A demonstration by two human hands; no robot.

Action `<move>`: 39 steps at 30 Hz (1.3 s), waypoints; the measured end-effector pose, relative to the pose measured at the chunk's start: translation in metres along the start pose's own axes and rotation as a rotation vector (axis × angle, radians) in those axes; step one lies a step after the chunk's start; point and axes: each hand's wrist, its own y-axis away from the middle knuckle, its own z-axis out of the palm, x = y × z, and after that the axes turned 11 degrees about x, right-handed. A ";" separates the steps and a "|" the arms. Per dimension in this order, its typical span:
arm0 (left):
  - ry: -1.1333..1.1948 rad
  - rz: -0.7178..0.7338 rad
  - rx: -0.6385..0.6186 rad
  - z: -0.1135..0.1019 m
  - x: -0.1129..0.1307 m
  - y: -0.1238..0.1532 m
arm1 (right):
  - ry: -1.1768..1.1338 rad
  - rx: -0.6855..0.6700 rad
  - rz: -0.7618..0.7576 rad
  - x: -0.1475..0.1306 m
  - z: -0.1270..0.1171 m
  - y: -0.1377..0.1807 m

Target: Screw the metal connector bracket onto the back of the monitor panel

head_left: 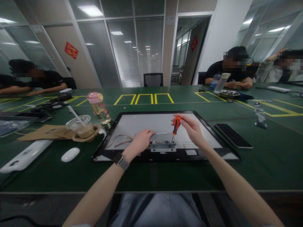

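My right hand grips an orange and black screwdriver, held nearly upright. Its tip meets the right end of a grey metal bracket with video ports in it. The bracket stands at the near edge of a flat display panel, which has a black frame and a pale back and lies on the table. At the bracket's left end, my left hand rests on the panel with its fingers stretched out. Thin brown wires run over the panel to the left of that hand.
Left of the panel are a pink-lidded bottle, a plastic cup in a carrier, a white mouse and a white elongated device. A black phone lies to the right. Other people sit across the green table.
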 end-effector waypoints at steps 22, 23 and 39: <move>-0.016 0.024 0.011 0.006 -0.004 -0.001 | 0.002 0.043 0.009 0.003 0.002 -0.001; -0.017 0.020 0.008 0.006 -0.004 -0.001 | 0.021 0.066 -0.012 0.004 0.002 -0.002; -0.030 0.008 0.002 0.003 -0.001 0.000 | -0.007 -0.012 0.017 0.003 0.005 0.002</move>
